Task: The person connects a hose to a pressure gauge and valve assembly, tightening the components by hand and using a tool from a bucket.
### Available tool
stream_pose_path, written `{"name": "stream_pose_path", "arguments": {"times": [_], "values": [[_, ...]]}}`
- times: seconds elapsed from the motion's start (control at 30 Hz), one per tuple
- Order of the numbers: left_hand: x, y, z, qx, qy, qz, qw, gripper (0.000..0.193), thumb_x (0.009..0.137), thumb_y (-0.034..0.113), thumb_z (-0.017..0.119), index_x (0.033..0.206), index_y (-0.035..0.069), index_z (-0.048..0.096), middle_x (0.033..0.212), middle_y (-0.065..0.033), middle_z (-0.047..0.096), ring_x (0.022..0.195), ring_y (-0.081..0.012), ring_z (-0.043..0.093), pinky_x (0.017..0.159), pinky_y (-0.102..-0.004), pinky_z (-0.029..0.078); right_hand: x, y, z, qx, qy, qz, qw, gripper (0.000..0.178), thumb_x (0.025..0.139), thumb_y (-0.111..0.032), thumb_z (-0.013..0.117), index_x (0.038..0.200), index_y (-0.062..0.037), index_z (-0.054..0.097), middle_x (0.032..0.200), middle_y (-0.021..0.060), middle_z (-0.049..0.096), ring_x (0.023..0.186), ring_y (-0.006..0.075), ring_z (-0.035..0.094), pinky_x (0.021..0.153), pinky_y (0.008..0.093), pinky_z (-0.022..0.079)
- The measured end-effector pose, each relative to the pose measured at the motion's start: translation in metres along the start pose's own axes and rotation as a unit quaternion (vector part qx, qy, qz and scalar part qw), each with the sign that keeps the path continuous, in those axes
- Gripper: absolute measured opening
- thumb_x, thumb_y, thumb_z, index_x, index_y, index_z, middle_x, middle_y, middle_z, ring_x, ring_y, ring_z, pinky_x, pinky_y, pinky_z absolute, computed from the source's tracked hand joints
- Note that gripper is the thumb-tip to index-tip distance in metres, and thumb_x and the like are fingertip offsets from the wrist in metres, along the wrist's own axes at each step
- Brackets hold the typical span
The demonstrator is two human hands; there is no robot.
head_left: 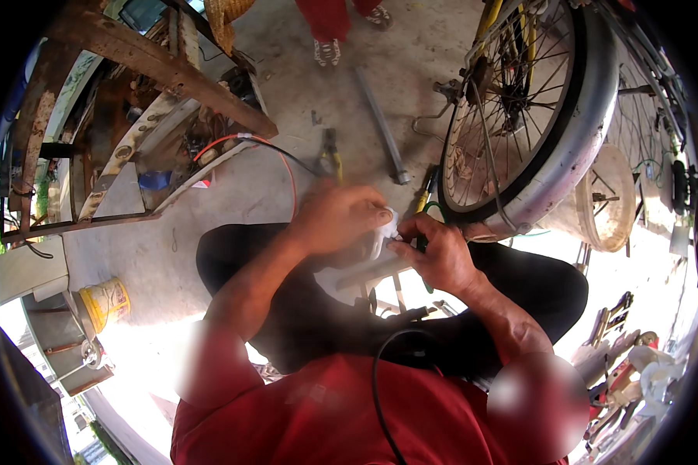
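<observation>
In front of my lap, my left hand (340, 215) is closed on a small white piece (387, 226), thin and soft-looking; its exact kind cannot be made out. Against its other side, my right hand (440, 252) pinches with thumb and forefinger. Green curved loops (435, 208), like a tool's handles, show above and below the right hand's fingers; the rest of that tool is hidden. Slight motion blur covers the left hand.
A bicycle wheel (512, 108) with a silver mudguard stands close on the right. Yellow-handled pliers (333, 159) and a long metal bar (380, 124) lie on the concrete ahead. A rusty rack (163, 62) stands left, a yellow bucket (105, 304) lower left. Another person's shoes (327, 53) are at the top.
</observation>
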State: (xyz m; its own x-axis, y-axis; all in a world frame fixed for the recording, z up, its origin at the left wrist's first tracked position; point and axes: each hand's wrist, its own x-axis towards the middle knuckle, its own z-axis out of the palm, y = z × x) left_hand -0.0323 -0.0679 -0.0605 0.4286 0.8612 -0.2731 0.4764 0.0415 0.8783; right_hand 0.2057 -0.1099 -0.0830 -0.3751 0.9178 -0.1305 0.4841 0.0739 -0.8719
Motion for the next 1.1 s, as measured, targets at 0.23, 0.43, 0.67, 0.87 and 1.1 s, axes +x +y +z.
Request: {"name": "stream_pose_path", "arguments": {"times": [0.23,0.43,0.67,0.87,1.1], "values": [[0.0,0.001,0.007,0.035,-0.064,0.152,0.986,0.029,0.09,0.024,0.078,0.112,0.006,0.071,0.087,-0.007,0.07,0.08,-0.0194,0.067,0.072,-0.0332,0.052,-0.001,0.005,-0.003,0.184,-0.125,0.075,0.972,0.024,0.093,-0.025,0.075,0.1,-0.0032,0.07,0.088,0.0052,0.073,0.078,0.0148,0.068,0.072,0.0313,0.054],[-0.002,0.003,0.003,0.002,-0.094,0.279,0.956,0.032,0.085,0.016,0.081,0.115,0.007,0.072,0.105,-0.0072,0.069,0.095,-0.0224,0.067,0.08,-0.0347,0.052,0.007,0.003,-0.024,0.408,-0.311,0.164,0.842,0.024,0.095,-0.022,0.075,0.107,-0.0018,0.068,0.092,0.0016,0.071,0.087,0.0092,0.064,0.077,0.0262,0.051],[0.0,-0.008,0.001,-0.022,-0.041,0.263,0.964,0.035,0.085,0.014,0.081,0.118,0.006,0.071,0.111,-0.0095,0.068,0.1,-0.0242,0.066,0.087,-0.0354,0.052,0.009,-0.005,-0.021,0.384,-0.241,0.173,0.874,0.021,0.096,-0.018,0.074,0.108,-0.0034,0.066,0.094,0.0028,0.072,0.088,0.0095,0.066,0.08,0.027,0.054],[0.002,-0.004,-0.005,0.005,-0.032,0.23,0.973,0.038,0.084,0.015,0.077,0.119,0.004,0.067,0.105,-0.0113,0.069,0.097,-0.0267,0.067,0.086,-0.0375,0.052,0.003,0.01,-0.005,0.292,-0.151,0.102,0.939,0.021,0.094,-0.018,0.075,0.105,-0.0031,0.066,0.093,0.0023,0.071,0.087,0.0101,0.064,0.08,0.0284,0.053],[-0.001,0.003,0.005,-0.034,-0.032,0.109,0.993,0.033,0.09,0.01,0.075,0.121,0.004,0.066,0.106,-0.009,0.072,0.095,-0.0235,0.071,0.084,-0.0356,0.055,0.005,0.011,-0.003,0.189,-0.122,0.076,0.971,0.025,0.098,-0.025,0.07,0.108,-0.0016,0.07,0.09,0.0019,0.071,0.084,0.01,0.064,0.078,0.0288,0.053]]}}
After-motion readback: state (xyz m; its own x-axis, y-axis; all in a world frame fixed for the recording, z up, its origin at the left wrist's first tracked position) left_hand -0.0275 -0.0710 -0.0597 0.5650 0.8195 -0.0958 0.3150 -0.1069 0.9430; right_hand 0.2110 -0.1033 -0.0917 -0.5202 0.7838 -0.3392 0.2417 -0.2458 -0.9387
